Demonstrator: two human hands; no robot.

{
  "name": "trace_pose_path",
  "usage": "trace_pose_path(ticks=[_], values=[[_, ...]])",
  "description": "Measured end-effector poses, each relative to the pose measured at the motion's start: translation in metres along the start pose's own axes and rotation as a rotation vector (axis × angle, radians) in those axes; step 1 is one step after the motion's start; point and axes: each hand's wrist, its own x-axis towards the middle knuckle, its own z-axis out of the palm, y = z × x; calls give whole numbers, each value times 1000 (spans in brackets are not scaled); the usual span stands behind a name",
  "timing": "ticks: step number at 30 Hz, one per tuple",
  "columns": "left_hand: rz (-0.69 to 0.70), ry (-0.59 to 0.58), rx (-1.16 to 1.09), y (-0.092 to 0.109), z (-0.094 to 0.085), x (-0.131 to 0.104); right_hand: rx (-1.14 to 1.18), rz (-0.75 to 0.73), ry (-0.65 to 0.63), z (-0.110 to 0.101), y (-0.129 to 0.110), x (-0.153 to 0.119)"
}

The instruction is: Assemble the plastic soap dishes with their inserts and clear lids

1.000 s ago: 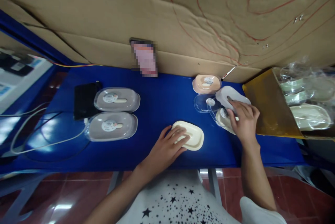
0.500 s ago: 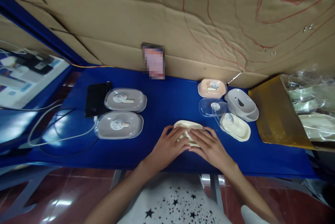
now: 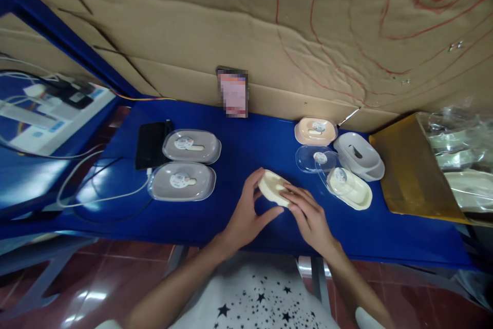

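A cream oval plastic dish [image 3: 271, 186] is tilted between my two hands near the front of the blue table. My left hand [image 3: 246, 211] grips its left end, with the fingers behind the rim and the thumb stretched along the near side. The fingers of my right hand [image 3: 308, 210] lie over its right end, hiding part of the inside. To the right sits another cream dish [image 3: 358, 193] with a clear lid leaning on it. Beside that are a flat clear lid [image 3: 307, 159], a grey dish [image 3: 356, 157] and a lidded peach dish [image 3: 314, 133].
Two grey dishes [image 3: 206, 147] with clear lids stand at the left, near a black device [image 3: 150, 145] and a white cable [image 3: 115, 196]. A phone [image 3: 234, 93] leans on the cardboard wall. At the right, a cardboard box [image 3: 408, 165] holds plastic-wrapped dishes.
The cream dish has turned and tipped up, its left end raised. My left hand has shifted from over the dish to its left end. The view has swung slightly left.
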Motion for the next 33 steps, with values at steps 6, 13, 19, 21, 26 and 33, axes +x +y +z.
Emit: trace_pose_path(ticks=[6,13,19,21,26,33], values=[[-208,97,-417,2,16,-10,148,98,62,30,-20,0],[-167,12,-292,-4,3,-13,85,80,-20,24,-22,3],[-133,0,-214,-4,1,-13,-49,73,-78,23,-22,2],[-120,5,-195,-4,0,-13,-57,71,-98,24,-22,1],[-111,-10,-188,-4,-4,-12,-25,88,-80,25,-23,0],[-105,-52,-206,0,-6,-9,-24,91,-39,24,-23,-2]])
